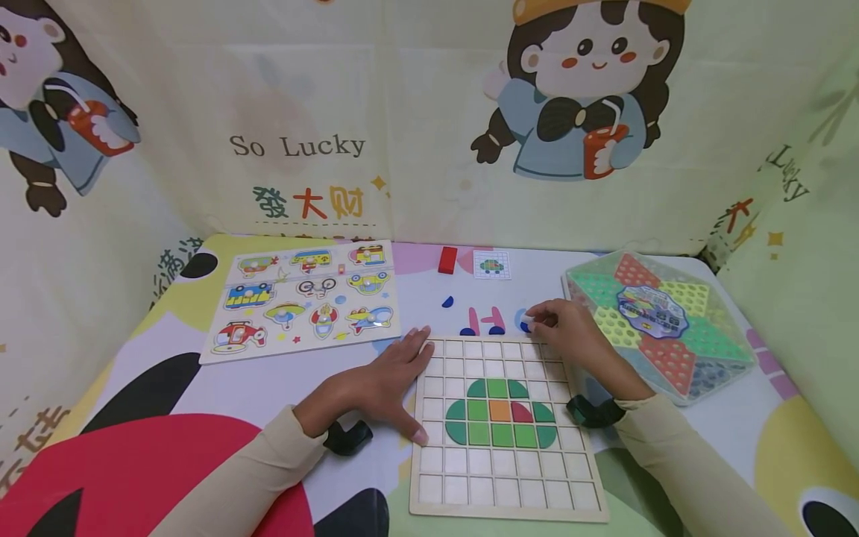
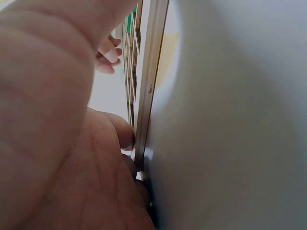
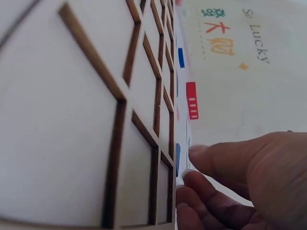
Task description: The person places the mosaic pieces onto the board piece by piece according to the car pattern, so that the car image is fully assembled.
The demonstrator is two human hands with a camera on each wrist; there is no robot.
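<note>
A wooden grid board lies in front of me, with a green, orange and red pattern of tiles set in its middle cells. My left hand lies along the board's left edge, fingers spread, thumb at the rim. Beyond the far edge, my right hand reaches down with bent fingers. Its fingertips are right at a small dark blue piece; I cannot tell if they pinch it. In the right wrist view, the thumb and index finger show a gap between them. Nearby lie more blue pieces.
Beyond the board lie a single blue half-round piece, a red block and a small picture card. At left is a vehicle puzzle board. A clear hexagonal box with a coloured star stands at right, close to the right forearm.
</note>
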